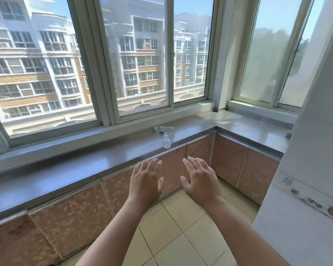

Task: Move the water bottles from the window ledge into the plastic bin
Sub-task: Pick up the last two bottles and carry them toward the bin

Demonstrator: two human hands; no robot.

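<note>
Two clear plastic water bottles lie on their sides on the grey window ledge (85, 169). One bottle (164, 129) rests near the window frame, the other bottle (166, 140) lies close to the ledge's front edge. My left hand (145, 182) and my right hand (199, 180) are held out side by side below the ledge's edge, palms down, fingers spread, holding nothing. Both hands are short of the bottles and touch nothing. No plastic bin is in view.
The ledge turns a corner at the right (244, 127) under a second window. Brown cabinet doors (81, 214) run below the ledge. A white wall (306, 189) stands close on the right. Beige floor tiles (177, 227) lie beneath my arms.
</note>
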